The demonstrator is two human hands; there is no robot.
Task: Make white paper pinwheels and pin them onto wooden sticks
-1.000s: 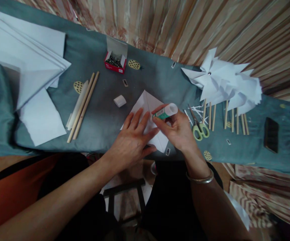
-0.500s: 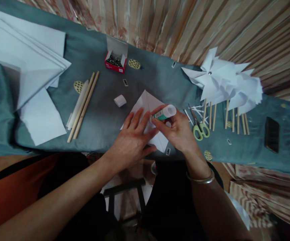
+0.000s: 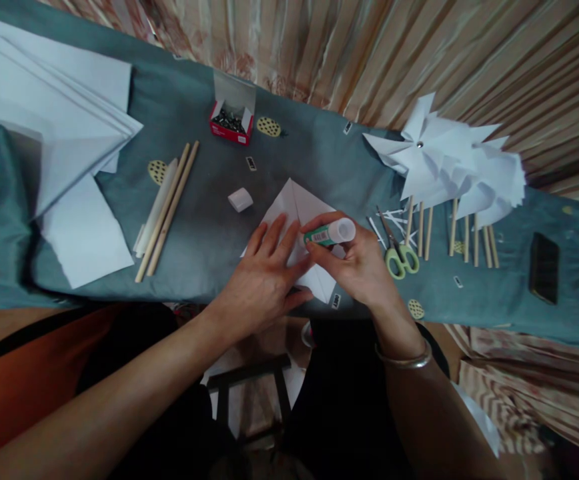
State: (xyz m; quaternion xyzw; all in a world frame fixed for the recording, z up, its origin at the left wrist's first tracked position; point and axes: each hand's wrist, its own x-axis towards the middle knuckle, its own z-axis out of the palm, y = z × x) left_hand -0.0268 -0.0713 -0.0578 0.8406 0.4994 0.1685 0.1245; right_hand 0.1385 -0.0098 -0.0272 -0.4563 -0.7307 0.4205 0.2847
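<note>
A creased white paper square (image 3: 313,201) lies on the table near its front edge, one corner pointing away from me. My left hand (image 3: 269,273) rests flat on its left part with the fingers spread. Between the thumb and fingers of my right hand (image 3: 357,260) is a green and white glue stick (image 3: 325,233), tilted, its lower end at the middle of the paper. That end is hidden by my fingers. The white glue stick cap (image 3: 240,199) lies on its side to the left of the paper.
A red box (image 3: 230,127) of small metal pieces stands open behind. Wooden sticks (image 3: 172,213) and stacked paper (image 3: 79,133) lie left. At right are green-handled scissors (image 3: 400,260), paper strips (image 3: 397,220), finished paper pinwheels (image 3: 444,160) and a phone (image 3: 543,268).
My right hand has shifted slightly to the right with the glue stick, its upper end now a little lower. My left hand stays in place on the paper.
</note>
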